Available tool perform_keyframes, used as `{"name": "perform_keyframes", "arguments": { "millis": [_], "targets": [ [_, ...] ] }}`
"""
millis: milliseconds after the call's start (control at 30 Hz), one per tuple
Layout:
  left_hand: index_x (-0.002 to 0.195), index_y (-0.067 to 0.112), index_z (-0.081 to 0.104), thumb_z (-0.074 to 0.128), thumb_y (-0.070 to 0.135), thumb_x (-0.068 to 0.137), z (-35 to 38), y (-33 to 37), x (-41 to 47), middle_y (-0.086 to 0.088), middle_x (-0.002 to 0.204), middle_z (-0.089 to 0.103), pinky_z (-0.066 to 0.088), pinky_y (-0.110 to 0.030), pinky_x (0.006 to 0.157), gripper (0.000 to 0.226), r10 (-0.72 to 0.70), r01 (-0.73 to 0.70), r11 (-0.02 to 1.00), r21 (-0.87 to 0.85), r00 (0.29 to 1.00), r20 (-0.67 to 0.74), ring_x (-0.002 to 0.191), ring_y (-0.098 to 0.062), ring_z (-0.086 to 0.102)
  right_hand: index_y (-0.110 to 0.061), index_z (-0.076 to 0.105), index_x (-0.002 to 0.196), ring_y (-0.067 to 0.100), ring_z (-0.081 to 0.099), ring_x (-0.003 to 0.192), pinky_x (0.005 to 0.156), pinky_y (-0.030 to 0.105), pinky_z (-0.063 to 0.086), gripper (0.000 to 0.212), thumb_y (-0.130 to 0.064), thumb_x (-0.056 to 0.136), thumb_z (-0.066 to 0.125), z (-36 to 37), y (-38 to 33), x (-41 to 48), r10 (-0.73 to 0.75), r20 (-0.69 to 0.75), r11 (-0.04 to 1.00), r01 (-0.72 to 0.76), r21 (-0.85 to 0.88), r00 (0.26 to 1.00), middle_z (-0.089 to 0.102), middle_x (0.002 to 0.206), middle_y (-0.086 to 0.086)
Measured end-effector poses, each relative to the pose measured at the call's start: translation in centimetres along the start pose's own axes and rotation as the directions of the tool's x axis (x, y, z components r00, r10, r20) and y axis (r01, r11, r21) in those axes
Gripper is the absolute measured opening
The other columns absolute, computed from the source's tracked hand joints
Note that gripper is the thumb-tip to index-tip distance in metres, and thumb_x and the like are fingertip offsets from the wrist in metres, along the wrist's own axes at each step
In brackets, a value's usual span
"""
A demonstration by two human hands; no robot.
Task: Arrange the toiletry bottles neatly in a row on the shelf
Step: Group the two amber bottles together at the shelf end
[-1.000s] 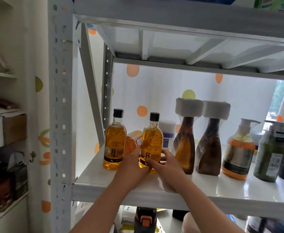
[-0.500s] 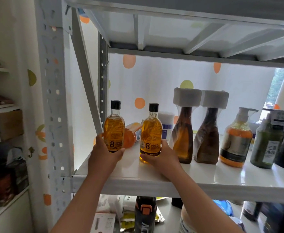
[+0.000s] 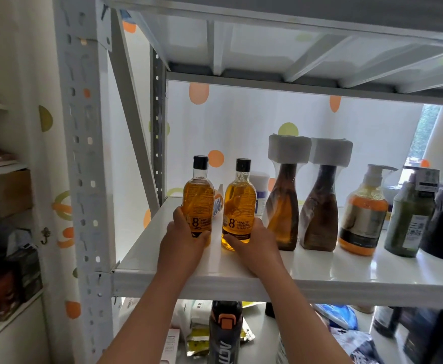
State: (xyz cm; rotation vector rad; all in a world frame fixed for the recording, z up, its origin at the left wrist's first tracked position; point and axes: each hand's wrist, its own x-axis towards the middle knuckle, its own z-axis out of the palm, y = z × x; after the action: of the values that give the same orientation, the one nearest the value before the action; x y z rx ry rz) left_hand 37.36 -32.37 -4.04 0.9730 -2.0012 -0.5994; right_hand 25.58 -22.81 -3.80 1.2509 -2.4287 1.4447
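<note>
- L hand (image 3: 182, 241) wraps base of left amber shampoo bottle (image 3: 199, 203), black cap, upright on white shelf (image 3: 320, 274).
- R hand (image 3: 254, 244) grips base of second amber shampoo bottle (image 3: 239, 206), just beside the 1st, label facing fwd.
- To the right, in a row: two brown bottles w/ white wrapped tops (image 3: 283, 206) (image 3: 320, 208), orange pump bottle (image 3: 363, 214), green bottle (image 3: 409, 219).
- Orange tube (image 3: 218, 204) lies behind, btwn the amber pair.

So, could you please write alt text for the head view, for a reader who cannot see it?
Two hands each hold an amber shampoo bottle upright on a white shelf: left hand on the left bottle, right hand on the right bottle. More bottles stand in a row to their right.
</note>
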Motion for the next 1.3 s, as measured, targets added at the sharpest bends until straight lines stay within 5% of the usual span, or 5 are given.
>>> {"name": "perform_keyframes", "arguments": {
  "millis": [600, 833, 1300],
  "targets": [
    [0.144, 0.015, 0.019, 0.065, 0.028, 0.085, 0.2, -0.8, 0.3, -0.016, 0.129, 0.051, 0.047, -0.043, 0.092, 0.075, -0.114, 0.114, 0.993, -0.004, 0.989, -0.095, 0.117, -0.034, 0.053, -0.016, 0.048, 0.122, 0.019, 0.061, 0.105, 0.078, 0.022, 0.045, 0.056, -0.042, 0.078, 0.071, 0.0, -0.6, -0.4, 0.005, 0.035, 1.000, -0.004, -0.016, 0.999, 0.064, 0.117, 0.003],
    [0.145, 0.013, 0.018, 0.067, 0.014, 0.082, 0.0, -1.2, 0.6, -0.019, 0.133, 0.048, 0.045, -0.047, 0.097, 0.079, -0.188, 0.180, 0.982, -0.061, 0.970, -0.155, 0.121, -0.038, 0.050, -0.016, 0.044, 0.119, 0.024, 0.061, 0.103, 0.082, 0.035, 0.053, 0.065, -0.052, 0.072, 0.072, 1.1, -1.8, -0.1, 0.038, 0.047, 0.994, -0.033, -0.106, 0.998, 0.063, 0.113, 0.006],
    [0.147, 0.015, 0.015, 0.069, 0.012, 0.081, -0.4, -1.2, 0.8, -0.019, 0.143, 0.039, 0.037, -0.048, 0.107, 0.086, -0.232, 0.207, 0.968, -0.145, 0.955, -0.184, 0.132, -0.037, 0.039, -0.015, 0.046, 0.119, 0.021, 0.061, 0.104, 0.077, 0.025, 0.045, 0.058, -0.046, 0.077, 0.071, 1.5, -2.2, -0.7, 0.014, 0.040, 0.999, -0.012, -0.045, 0.999, 0.064, 0.116, 0.005]
  ]
}}
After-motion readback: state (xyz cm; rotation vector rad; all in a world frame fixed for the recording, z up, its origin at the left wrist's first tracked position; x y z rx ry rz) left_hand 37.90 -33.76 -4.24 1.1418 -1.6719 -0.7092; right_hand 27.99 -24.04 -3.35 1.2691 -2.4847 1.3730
